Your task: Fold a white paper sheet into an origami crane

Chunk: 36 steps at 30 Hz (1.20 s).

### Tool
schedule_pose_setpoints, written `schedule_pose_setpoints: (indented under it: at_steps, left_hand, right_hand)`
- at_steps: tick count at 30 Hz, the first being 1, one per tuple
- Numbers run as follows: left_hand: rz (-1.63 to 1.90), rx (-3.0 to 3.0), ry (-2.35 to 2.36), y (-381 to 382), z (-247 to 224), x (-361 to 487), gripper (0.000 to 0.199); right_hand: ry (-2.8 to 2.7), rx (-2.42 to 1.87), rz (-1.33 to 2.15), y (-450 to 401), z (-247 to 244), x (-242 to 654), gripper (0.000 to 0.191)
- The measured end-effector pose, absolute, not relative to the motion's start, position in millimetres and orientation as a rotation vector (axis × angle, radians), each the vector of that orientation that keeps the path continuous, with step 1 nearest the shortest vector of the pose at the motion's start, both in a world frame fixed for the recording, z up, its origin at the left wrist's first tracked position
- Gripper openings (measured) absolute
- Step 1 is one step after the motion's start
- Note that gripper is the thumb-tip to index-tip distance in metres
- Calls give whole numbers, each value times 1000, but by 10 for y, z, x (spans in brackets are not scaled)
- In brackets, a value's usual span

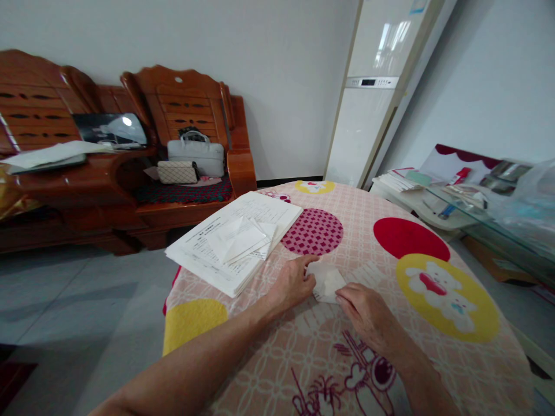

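Folded white sheets (240, 238) rest atop a stack of printed pages (195, 254) on a cloth-covered table (264, 375). Just beside the stack, a person's left hand (291, 283), forearm slanting in from lower left, extends its index finger, thumb at the left edge of a folded white paper (325, 280); whether it grips cannot be told. The paper is at the table between both hands. The right hand (366, 306), knuckles up, fingers curled, pinches its lower right corner.
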State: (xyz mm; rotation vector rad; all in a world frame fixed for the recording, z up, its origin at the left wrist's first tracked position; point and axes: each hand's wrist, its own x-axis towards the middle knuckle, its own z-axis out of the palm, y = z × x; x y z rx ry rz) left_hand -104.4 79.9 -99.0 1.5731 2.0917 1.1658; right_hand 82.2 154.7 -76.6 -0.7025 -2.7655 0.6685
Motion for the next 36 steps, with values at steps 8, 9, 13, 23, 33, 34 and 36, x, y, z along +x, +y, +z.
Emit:
schedule_pose_setpoints:
  at_steps: [8,9,13,23,33,34,36]
  left_hand:
    - [1139,1568,2105,830,-916,-1126,40]
    - [1132,1572,2103,825,-895,-1139,38]
    - [1111,1591,2074,810,-829,-1192,33]
    - [1245,1841,1798,835,-862,-1287,36]
    - [787,2207,1597,726,-796,-1444,25]
    - [741,2209,1588,735,-787,-1477,27]
    - [658,2216,1575,759,-745,-1530,30]
  right_hand:
    - [-2697,-737,616,1472,-915,678,21]
    - [-2689,-753,588,1467,-928,665,22]
    - [-2687,-790,509,1452,-945,633,19]
    - [-2672,-893,325,1407,-992,548,14]
    - [-2662,-892,225,1392,-1048,545,8]
    - [-2671,-899,207,1384,-1036,553,8]
    - [-2697,-905,177,1369,-1011,566,9]
